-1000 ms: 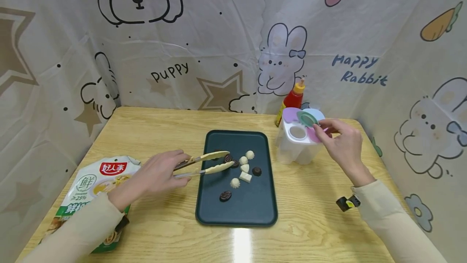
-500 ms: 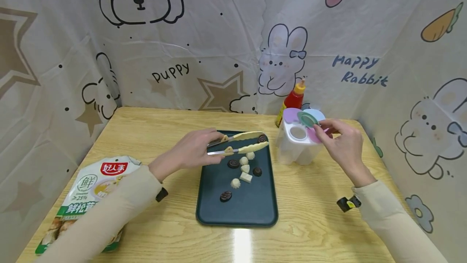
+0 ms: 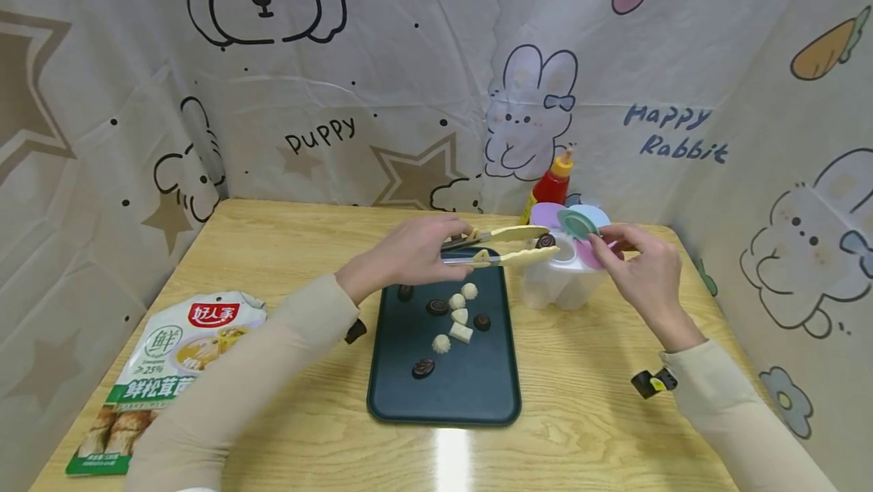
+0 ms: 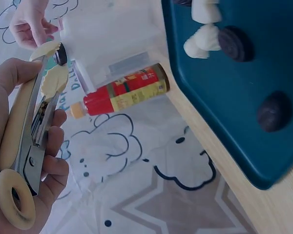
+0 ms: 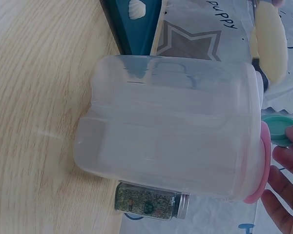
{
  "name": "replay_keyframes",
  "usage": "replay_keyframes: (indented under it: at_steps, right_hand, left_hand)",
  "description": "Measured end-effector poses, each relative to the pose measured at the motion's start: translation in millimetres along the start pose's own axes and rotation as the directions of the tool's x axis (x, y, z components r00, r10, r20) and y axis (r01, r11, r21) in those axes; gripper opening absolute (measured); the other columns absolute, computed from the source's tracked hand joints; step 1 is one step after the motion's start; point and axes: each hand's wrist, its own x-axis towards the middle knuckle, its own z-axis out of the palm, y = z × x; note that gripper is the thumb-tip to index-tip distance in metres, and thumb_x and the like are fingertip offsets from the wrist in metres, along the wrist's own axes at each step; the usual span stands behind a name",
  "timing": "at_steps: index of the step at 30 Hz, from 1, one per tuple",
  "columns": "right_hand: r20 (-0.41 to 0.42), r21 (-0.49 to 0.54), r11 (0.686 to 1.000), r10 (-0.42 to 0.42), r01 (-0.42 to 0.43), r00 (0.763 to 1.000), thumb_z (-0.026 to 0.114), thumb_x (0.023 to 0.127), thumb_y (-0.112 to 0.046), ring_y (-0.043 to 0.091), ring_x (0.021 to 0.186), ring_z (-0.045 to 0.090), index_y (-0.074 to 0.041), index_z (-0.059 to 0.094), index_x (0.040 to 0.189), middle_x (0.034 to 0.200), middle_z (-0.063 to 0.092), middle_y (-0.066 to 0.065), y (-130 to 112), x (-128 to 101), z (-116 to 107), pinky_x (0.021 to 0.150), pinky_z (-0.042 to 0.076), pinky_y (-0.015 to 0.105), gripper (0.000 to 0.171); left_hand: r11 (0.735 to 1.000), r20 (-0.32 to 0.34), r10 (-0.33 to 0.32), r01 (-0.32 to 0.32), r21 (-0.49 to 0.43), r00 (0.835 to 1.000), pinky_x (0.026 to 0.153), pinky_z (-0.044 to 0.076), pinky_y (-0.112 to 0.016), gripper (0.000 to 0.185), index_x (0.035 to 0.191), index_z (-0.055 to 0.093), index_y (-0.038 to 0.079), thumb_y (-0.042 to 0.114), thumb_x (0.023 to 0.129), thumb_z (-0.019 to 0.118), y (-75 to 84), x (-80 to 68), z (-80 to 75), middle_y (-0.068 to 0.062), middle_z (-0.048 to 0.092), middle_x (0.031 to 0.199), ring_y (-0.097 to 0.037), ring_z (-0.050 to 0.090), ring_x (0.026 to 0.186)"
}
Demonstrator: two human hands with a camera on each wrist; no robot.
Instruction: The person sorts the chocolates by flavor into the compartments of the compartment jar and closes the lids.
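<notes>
My left hand (image 3: 416, 253) grips cream-coloured tongs (image 3: 501, 245) whose tips pinch a dark chocolate piece (image 3: 545, 240) over the top of a clear plastic container (image 3: 562, 280). In the left wrist view the tongs (image 4: 31, 131) lie in my palm with the chocolate (image 4: 60, 53) at their tips. My right hand (image 3: 641, 268) holds up the green flip lid (image 3: 576, 224) at the container's top. The container (image 5: 176, 131) stands on the wooden table, and the lid (image 5: 278, 129) shows at its rim. Several dark and white sweets (image 3: 455, 318) lie on a dark green tray (image 3: 443, 393).
A red sauce bottle (image 3: 551, 185) stands behind the container against the cartoon-print cloth wall. A small spice jar (image 5: 149, 200) sits beside the container. A snack bag (image 3: 170, 359) lies at the table's left front. The wooden table (image 3: 286, 249) is walled in by cloth on three sides.
My left hand has carried the tongs with a chocolate piece from the tray rightward and up to the container's top. The right hand has kept the lid held up.
</notes>
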Motion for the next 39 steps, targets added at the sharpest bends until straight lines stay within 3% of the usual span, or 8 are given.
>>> replay_keyframes:
  at_steps: [5, 10, 14, 20, 29, 36, 39]
  right_hand:
    - [0.002, -0.007, 1.000, 0.001, -0.001, 1.000, 0.083, 0.088, -0.008, -0.003, 0.072, 0.057, -0.002, 0.081, 0.101, 0.090, 0.080, 0.016, -0.1, 0.0, -0.3, 0.064, 0.036, 0.003, 0.015]
    - [0.003, -0.012, 1.000, -0.008, 0.008, 1.000, 0.084, 0.087, -0.008, -0.011, 0.074, 0.053, -0.001, 0.080, 0.102, 0.090, 0.079, 0.016, 0.7, 0.2, -1.1, 0.064, 0.036, 0.003, 0.017]
    - [-0.001, -0.008, 1.000, -0.016, 0.016, 1.000, 0.084, 0.087, -0.007, -0.014, 0.074, 0.051, -0.001, 0.080, 0.101, 0.089, 0.079, 0.016, 1.3, 0.7, -1.3, 0.065, 0.036, 0.002, 0.016]
    - [-0.001, -0.016, 1.000, -0.015, 0.015, 1.000, 0.084, 0.087, -0.008, -0.004, 0.072, 0.056, -0.001, 0.080, 0.101, 0.089, 0.079, 0.016, 1.5, 0.9, -1.4, 0.064, 0.035, 0.003, 0.016]
    - [0.003, -0.022, 1.000, -0.009, 0.009, 1.000, 0.084, 0.087, -0.009, -0.004, 0.073, 0.056, -0.002, 0.080, 0.102, 0.090, 0.080, 0.016, 2.8, 0.1, -0.4, 0.064, 0.035, 0.003, 0.017]
    - [-0.002, -0.011, 1.000, -0.013, 0.013, 1.000, 0.084, 0.088, -0.009, 0.023, 0.070, 0.065, -0.002, 0.081, 0.102, 0.089, 0.080, 0.016, -0.6, -0.9, 0.0, 0.065, 0.034, 0.002, 0.016]
    - [-0.001, -0.004, 1.000, -0.012, 0.012, 1.000, 0.084, 0.088, -0.009, 0.028, 0.070, 0.066, -0.003, 0.081, 0.102, 0.090, 0.080, 0.016, -2.3, -0.8, 0.0, 0.066, 0.034, 0.002, 0.016]
  left_hand:
    - [1.000, 0.009, 0.007, -0.007, -0.001, 1.000, 0.076, 0.049, -0.029, 0.053, 0.136, 0.068, 0.013, 0.042, 0.092, 0.076, 6.6, 14.5, 2.8, -0.002, 0.071, 0.126, -0.015, 0.061, 0.090]
    - [1.000, 0.017, 0.009, -0.009, -0.020, 1.000, 0.073, 0.045, -0.026, 0.050, 0.134, 0.068, 0.015, 0.041, 0.092, 0.077, 11.3, 23.6, 5.5, -0.002, 0.070, 0.123, -0.016, 0.059, 0.087]
    - [0.999, 0.032, -0.008, 0.009, -0.034, 0.999, 0.071, 0.043, -0.026, 0.052, 0.136, 0.068, 0.016, 0.042, 0.092, 0.078, 12.3, 26.2, 6.8, -0.002, 0.070, 0.124, -0.016, 0.058, 0.087]
    - [0.999, 0.035, -0.035, 0.036, -0.041, 0.999, 0.081, 0.050, -0.030, 0.058, 0.140, 0.066, 0.014, 0.043, 0.091, 0.079, 9.5, 23.7, 5.5, -0.004, 0.069, 0.134, -0.017, 0.061, 0.096]
    - [0.997, 0.020, -0.064, 0.065, -0.048, 0.998, 0.082, 0.053, -0.035, 0.059, 0.140, 0.064, 0.012, 0.042, 0.091, 0.079, -9.7, -6.5, -3.1, -0.007, 0.070, 0.126, -0.021, 0.064, 0.098]
    - [0.992, -0.007, -0.126, 0.126, 0.020, 0.992, 0.094, 0.057, -0.046, 0.062, 0.140, 0.064, 0.007, 0.041, 0.090, 0.078, -32.9, -47.5, -5.3, -0.010, 0.070, 0.131, -0.027, 0.069, 0.112]
    - [0.986, -0.016, -0.150, 0.151, 0.074, 0.989, 0.087, 0.058, -0.045, 0.063, 0.138, 0.065, 0.006, 0.042, 0.088, 0.080, -41.7, -65.3, -3.8, -0.010, 0.070, 0.125, -0.025, 0.068, 0.102]
